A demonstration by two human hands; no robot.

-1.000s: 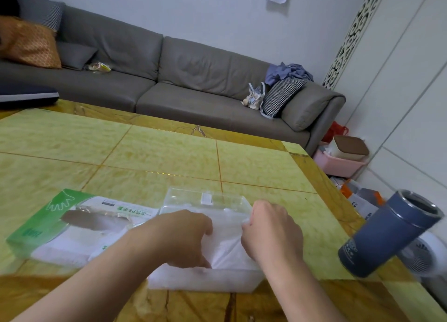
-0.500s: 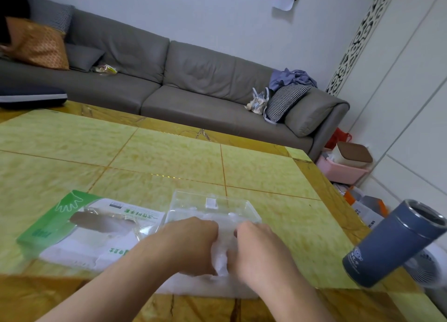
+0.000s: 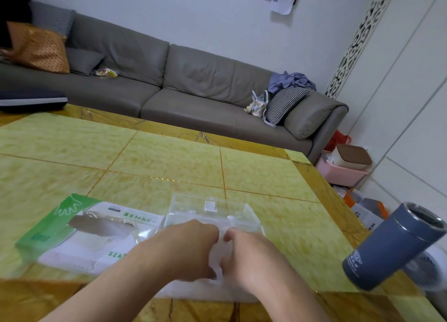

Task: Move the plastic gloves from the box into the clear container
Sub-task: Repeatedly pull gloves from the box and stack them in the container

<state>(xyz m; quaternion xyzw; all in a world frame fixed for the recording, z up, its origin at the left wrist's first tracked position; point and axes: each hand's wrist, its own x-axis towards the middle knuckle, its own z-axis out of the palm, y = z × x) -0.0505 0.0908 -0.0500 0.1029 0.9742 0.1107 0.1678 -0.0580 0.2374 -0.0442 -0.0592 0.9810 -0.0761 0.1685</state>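
Over the container [image 3: 212, 215], our left hand [image 3: 186, 251] and right hand [image 3: 251, 256] have drawn together, fingers curled, pinching the gloves [image 3: 219, 261] between them; we judge the stack nearly seated, beside the box [image 3: 79, 234].

On the counter [image 3: 169, 157] sit one glove box [image 3: 79, 234], green and white, one clear container [image 3: 212, 210] and one dark blue tumbler [image 3: 391, 246]. One wad of plastic gloves [image 3: 220, 251] shows between two hands, one left hand [image 3: 186, 251] and one right hand [image 3: 251, 254]. Behind stands one grey sofa [image 3: 193, 84] carrying four cushions: one orange [image 3: 38, 48], one striped [image 3: 58, 21], one plain grey [image 3: 84, 60], one checked [image 3: 283, 103]. One pink basket [image 3: 338, 174] stands on the floor, and one white fan [image 3: 428, 271].
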